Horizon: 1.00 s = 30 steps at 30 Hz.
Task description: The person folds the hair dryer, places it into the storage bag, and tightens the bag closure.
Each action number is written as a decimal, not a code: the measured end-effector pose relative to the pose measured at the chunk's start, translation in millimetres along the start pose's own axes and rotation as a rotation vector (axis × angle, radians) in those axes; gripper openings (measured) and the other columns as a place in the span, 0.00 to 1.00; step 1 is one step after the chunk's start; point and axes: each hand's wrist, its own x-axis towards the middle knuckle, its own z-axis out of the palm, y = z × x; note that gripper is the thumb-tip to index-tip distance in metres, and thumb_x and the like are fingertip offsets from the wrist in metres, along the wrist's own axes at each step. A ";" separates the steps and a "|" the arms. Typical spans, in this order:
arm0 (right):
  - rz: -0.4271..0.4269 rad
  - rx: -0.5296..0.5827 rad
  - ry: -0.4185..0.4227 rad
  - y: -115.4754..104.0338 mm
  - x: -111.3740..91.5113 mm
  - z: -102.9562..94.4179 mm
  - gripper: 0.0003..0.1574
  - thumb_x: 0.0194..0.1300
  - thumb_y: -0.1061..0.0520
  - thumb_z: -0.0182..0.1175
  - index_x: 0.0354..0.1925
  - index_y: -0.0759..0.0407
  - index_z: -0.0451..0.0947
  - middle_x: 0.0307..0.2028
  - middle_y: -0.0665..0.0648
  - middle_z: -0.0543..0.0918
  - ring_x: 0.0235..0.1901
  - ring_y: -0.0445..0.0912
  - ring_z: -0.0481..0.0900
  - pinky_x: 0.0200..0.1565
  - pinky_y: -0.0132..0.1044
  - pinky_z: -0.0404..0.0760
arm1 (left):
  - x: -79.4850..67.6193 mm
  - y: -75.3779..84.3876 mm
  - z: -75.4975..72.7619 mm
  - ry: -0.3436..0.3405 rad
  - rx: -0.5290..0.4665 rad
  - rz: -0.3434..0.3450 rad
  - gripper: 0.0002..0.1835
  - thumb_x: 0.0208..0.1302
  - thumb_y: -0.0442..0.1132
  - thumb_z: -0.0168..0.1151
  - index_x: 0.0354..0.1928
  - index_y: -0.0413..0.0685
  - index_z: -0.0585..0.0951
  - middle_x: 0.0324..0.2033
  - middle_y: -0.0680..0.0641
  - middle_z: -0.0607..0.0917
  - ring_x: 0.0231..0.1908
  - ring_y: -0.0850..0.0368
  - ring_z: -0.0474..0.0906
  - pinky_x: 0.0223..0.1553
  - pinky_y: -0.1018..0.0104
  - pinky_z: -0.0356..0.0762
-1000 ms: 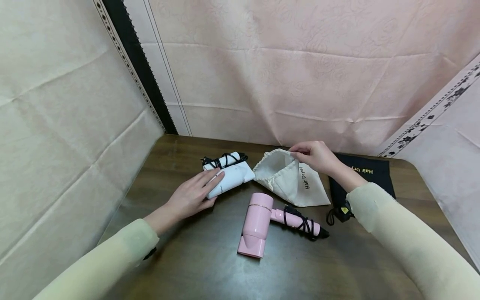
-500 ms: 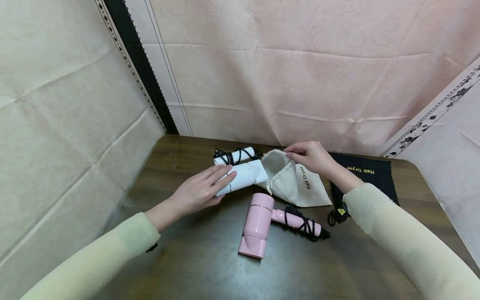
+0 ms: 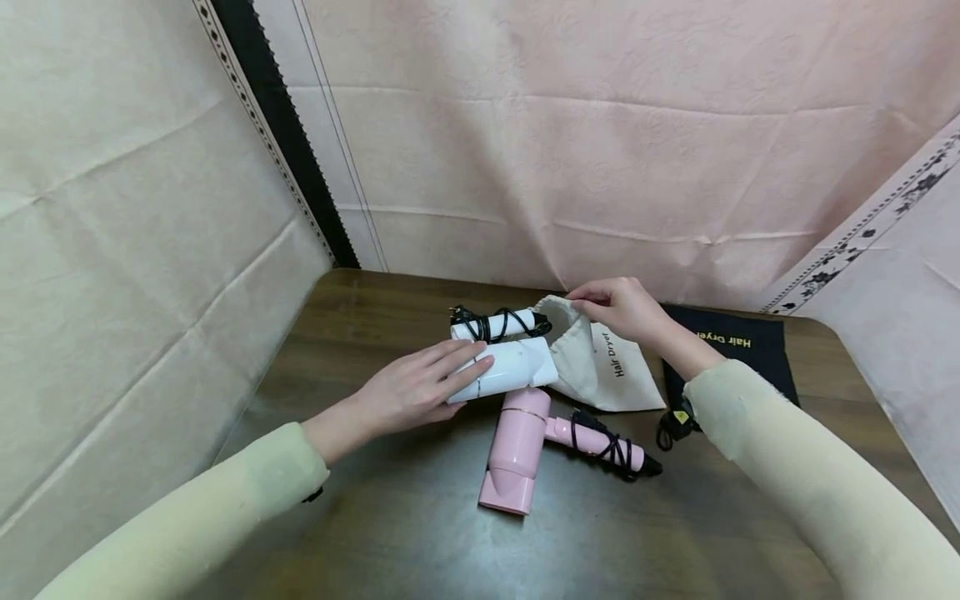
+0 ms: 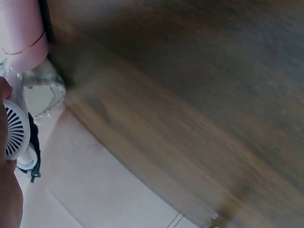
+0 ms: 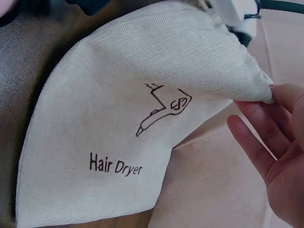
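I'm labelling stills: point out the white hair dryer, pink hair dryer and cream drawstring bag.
White hair dryer (image 3: 508, 367), head view, barrel.
Pink hair dryer (image 3: 517, 442), head view, barrel.
Cream drawstring bag (image 5: 111, 130), right wrist view, printed side.

Creased pale cloth (image 3: 600, 158), dark floral border (image 3: 855, 240), brown wooden table (image 3: 360, 533)

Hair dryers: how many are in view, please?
2. The white hair dryer is in the left hand, near the cream bag's mouth; the pink hair dryer lies on the table. Whether the black bag hides another cannot be seen.
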 end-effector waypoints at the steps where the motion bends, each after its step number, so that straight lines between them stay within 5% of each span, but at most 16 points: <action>1: -0.004 -0.002 -0.003 -0.9 -0.2 -0.3 0.12 0.77 0.60 0.64 0.52 0.60 0.91 0.46 0.59 0.93 0.46 0.50 0.90 0.47 0.45 0.87 | 1.3 -0.2 0.2 -0.012 -0.017 -0.010 0.45 0.62 0.47 0.80 0.77 0.41 0.70 0.72 0.37 0.76 0.68 0.42 0.77 0.69 0.53 0.77; 14: -0.132 -0.107 -0.081 -9.7 -6.0 -0.2 0.11 0.75 0.63 0.66 0.52 0.60 0.90 0.42 0.56 0.93 0.37 0.45 0.88 0.41 0.44 0.86 | 11.5 -12.8 3.6 -0.073 -0.169 -0.190 0.43 0.68 0.46 0.75 0.80 0.43 0.68 0.72 0.38 0.76 0.66 0.41 0.78 0.62 0.49 0.83; 30: -0.175 -0.072 -0.079 -13.7 -4.8 8.7 0.14 0.71 0.65 0.68 0.53 0.62 0.89 0.43 0.58 0.93 0.42 0.50 0.91 0.45 0.49 0.89 | 24.9 -22.8 17.8 -0.071 -0.106 -0.158 0.42 0.67 0.45 0.75 0.78 0.40 0.69 0.72 0.36 0.75 0.66 0.40 0.77 0.66 0.49 0.79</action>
